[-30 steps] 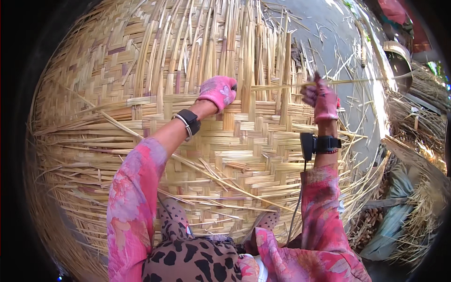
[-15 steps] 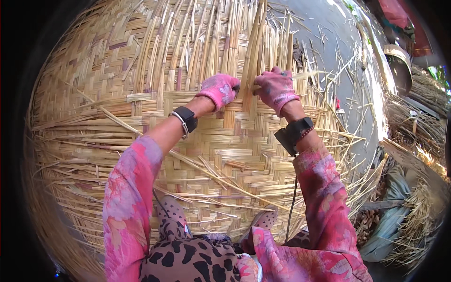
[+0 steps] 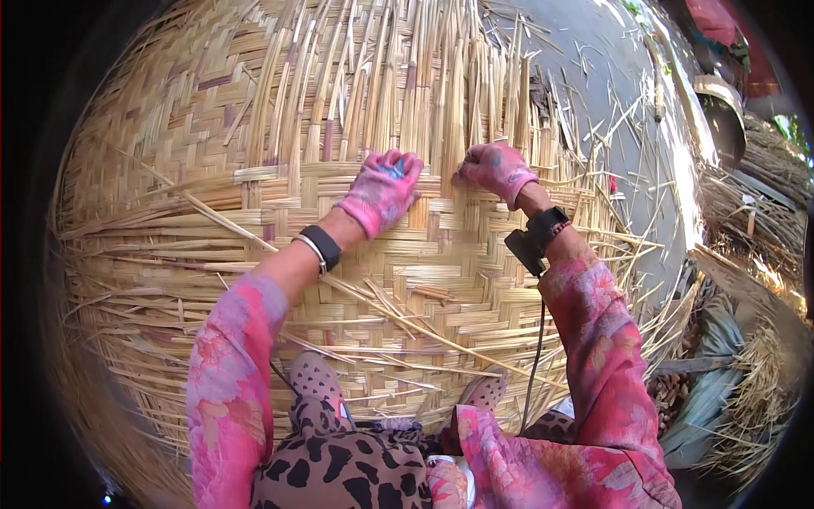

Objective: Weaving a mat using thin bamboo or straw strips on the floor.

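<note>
A large mat (image 3: 339, 297) of flat straw-coloured bamboo strips lies under both my hands, which wear pink patterned gloves. Near its middle, my left hand (image 3: 383, 192) rests low over the weave with its fingers curled; what they hold, if anything, is hidden. A little to the right, my right hand (image 3: 500, 173) is closed, fingertips pinching at a bamboo strip (image 3: 455, 136) that runs away from me. Beyond both hands, long unwoven strips (image 3: 373, 85) lie side by side, pointing to the far edge.
A loose strip (image 3: 225, 214) crosses the mat diagonally. My patterned shoes (image 3: 315, 377) stand on the near part. Scraps litter the grey ground (image 3: 585, 51) at right, beside a bundle of dry stalks (image 3: 755, 216) and a round container (image 3: 721, 119). A cable hangs by my right arm.
My left hand has drawn back toward me and turned, leaving the strips. A raised strip between my hands now lies down against the mat. My right hand has shifted slightly nearer.
</note>
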`<act>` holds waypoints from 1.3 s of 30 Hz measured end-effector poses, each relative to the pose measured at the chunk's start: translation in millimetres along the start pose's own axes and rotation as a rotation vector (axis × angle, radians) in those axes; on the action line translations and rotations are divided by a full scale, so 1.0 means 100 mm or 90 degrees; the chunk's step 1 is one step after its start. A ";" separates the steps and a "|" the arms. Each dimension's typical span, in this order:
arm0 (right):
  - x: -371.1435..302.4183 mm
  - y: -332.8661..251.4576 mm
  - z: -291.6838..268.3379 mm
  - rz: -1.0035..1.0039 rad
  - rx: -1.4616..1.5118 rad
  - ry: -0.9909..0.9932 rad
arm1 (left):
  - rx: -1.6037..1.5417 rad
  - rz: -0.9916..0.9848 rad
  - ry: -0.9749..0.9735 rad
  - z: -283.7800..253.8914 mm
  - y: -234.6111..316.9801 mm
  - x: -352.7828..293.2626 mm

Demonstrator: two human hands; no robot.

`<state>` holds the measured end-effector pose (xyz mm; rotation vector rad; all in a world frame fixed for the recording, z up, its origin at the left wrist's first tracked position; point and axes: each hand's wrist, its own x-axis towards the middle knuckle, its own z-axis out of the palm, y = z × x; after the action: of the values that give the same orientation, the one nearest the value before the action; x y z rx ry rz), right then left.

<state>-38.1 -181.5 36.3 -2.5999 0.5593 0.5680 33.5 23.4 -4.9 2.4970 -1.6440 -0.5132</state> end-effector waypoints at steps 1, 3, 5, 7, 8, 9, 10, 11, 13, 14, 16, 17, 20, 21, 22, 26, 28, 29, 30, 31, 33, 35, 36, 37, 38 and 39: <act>-0.02 -0.07 0.01 -0.034 -0.038 0.021 | 0.009 0.035 0.147 0.22 -0.07 -0.07; -0.08 -0.05 0.02 -0.075 -0.090 0.068 | -0.012 0.079 0.249 0.28 -0.06 -0.07; -0.13 0.12 -0.09 -0.069 -0.091 0.061 | -0.006 0.068 0.176 0.15 0.04 0.02; -0.21 0.20 -0.25 -0.016 -0.030 -0.033 | 0.024 0.004 0.061 0.01 0.06 0.05; -0.28 0.31 -0.35 0.055 0.080 -0.106 | 0.023 0.009 0.066 0.02 0.06 0.12; -0.37 0.39 -0.43 0.076 0.099 -0.126 | -0.043 0.104 0.185 0.04 0.04 0.18; -0.48 0.49 -0.50 0.104 0.114 -0.144 | -0.115 0.206 0.308 -0.02 0.08 0.23; -0.60 0.56 -0.53 0.055 0.077 -0.087 | -0.271 0.197 0.307 -0.08 0.22 0.32; -0.79 0.64 -0.55 -0.092 -0.023 0.032 | -0.248 0.171 0.199 -0.23 0.43 0.56; -0.81 0.61 -0.52 -0.246 -0.150 0.147 | -0.217 0.133 0.080 -0.30 0.45 0.63; -0.82 0.33 -0.55 -0.308 -0.331 0.288 | -0.198 0.124 0.084 -0.30 0.45 0.73; -0.79 0.20 -0.64 -0.429 -0.337 0.409 | -0.255 0.042 0.068 -0.32 0.49 0.75; -0.67 0.20 -0.54 -0.166 -0.204 0.314 | -0.403 -0.091 0.118 -0.16 0.50 0.73; -0.57 0.26 -0.50 -0.033 -0.085 0.213 | -0.493 -0.136 0.201 -0.14 0.51 0.69; -0.44 0.36 -0.43 -0.027 -0.083 0.217 | -0.584 -0.180 0.283 -0.12 0.56 0.67; -0.13 0.57 -0.21 0.214 0.326 0.065 | -0.622 -0.088 0.410 0.05 0.55 0.56; -0.14 0.55 -0.18 0.039 0.278 0.227 | -0.684 -0.124 0.412 0.07 0.57 0.49; -0.12 0.53 -0.19 0.014 0.070 0.290 | -0.715 -0.121 0.415 0.09 0.57 0.48; -0.11 0.39 -0.22 0.014 0.073 0.286 | -0.745 -0.120 0.417 0.11 0.56 0.46; -0.08 0.24 -0.25 0.085 -0.011 0.222 | -0.801 -0.118 0.407 0.01 0.59 0.40; 0.04 0.13 -0.23 0.161 -0.073 0.142 | -0.799 -0.109 0.414 0.05 0.55 0.40; 0.17 0.28 -0.23 0.171 -0.021 0.128 | -0.803 -0.097 0.421 0.04 0.57 0.41; 0.19 0.39 -0.19 0.181 0.034 0.112 | -0.805 -0.107 0.376 -0.02 0.58 0.39; 0.14 0.49 -0.19 0.152 0.157 0.144 | -0.807 -0.116 0.332 -0.06 0.58 0.38; 0.12 0.55 -0.15 0.154 0.156 0.141 | -0.809 -0.118 0.330 -0.07 0.59 0.37; 0.06 0.48 -0.16 0.144 0.133 0.166 | -0.802 -0.129 0.325 -0.08 0.56 0.35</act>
<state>-50.2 -230.8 31.9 -2.4409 0.9530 0.2229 -0.1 -32.0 10.0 1.5899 -0.5274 -0.5878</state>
